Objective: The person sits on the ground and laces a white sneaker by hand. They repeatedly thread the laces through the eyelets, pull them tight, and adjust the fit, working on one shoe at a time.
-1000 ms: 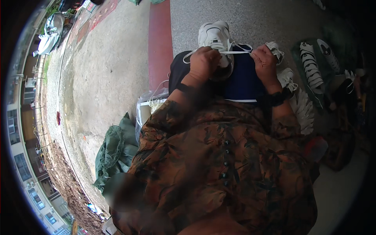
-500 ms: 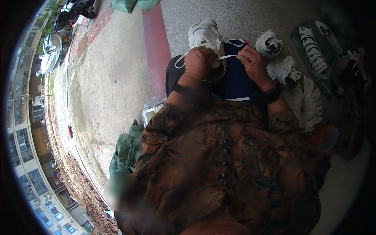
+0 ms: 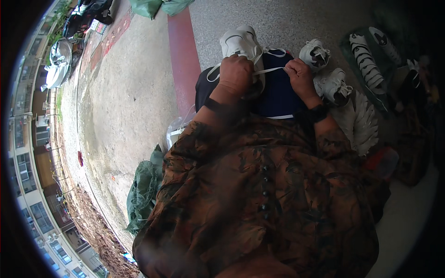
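A white sneaker (image 3: 234, 42) lies across my lap, over dark blue cloth (image 3: 273, 95), and a second one seems to sit close against it. My left hand (image 3: 235, 76) is closed over the sneaker's near part; its fingertips are hidden beneath it. From beside that hand a white shoelace (image 3: 270, 71) runs nearly straight to the right. Thumb and fingers of my right hand (image 3: 300, 78) pinch its end. Other lace loops hang at the sneaker's left and right sides.
Several white shoes (image 3: 334, 85) lie to my right. Beyond them, a dark green sheet (image 3: 371, 69) bears more footwear. Green sacks stand at the far edge (image 3: 147, 7) and by my left side (image 3: 143, 194). A clear plastic bag (image 3: 176, 127) is near my left elbow.
My right hand has drawn slightly away to the right, and more of the shoelace shows between the hands. My left hand stays on the sneaker. The whole view has shifted a little.
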Demonstrator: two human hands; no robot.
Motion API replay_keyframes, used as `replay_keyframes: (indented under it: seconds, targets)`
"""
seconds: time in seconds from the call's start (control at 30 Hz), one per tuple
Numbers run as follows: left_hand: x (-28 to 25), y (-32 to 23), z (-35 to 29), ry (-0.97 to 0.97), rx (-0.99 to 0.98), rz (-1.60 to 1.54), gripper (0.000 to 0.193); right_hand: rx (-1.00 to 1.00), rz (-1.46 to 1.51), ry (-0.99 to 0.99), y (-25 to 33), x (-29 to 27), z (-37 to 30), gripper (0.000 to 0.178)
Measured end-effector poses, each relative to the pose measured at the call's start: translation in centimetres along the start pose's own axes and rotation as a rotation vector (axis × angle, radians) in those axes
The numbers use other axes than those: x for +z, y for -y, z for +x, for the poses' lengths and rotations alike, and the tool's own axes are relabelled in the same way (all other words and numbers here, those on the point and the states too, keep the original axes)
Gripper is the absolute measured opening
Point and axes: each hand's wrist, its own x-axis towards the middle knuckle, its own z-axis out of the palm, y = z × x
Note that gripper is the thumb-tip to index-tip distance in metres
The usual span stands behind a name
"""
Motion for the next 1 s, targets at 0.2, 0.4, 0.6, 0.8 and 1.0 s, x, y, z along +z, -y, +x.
replay_keyframes:
  seconds: [0.2, 0.4, 0.6, 0.8, 1.0]
  targets:
    - [-0.5, 1.4, -3.0, -0.029, -0.136, -0.135, 0.007, -0.021, -0.076, -0.01, 0.6, -0.7, 0.1, 0.007]
    - [3.3, 1.9, -1.6, -0.112, -0.209, -0.275, 0.009, -0.269, -0.175, 0.188, 6.1, 2.6, 0.6, 0.003]
    - [3.6, 2.3, -1.6, -0.156, -0.13, -0.334, 0.007, -0.232, -0.361, 0.213, 5.4, 5.7, 1.0, 0.002]
    - [1.3, 2.5, -2.2, 0.016, 0.008, -0.149, 0.007, -0.15, -0.355, 0.147, 3.4, 5.8, 0.8, 0.007]
    - [-2.5, 0.2, -5.4, -0.065, -0.167, -0.342, 0.006, -0.053, -0.268, 0.132, 3.7, 5.3, 0.9, 0.01]
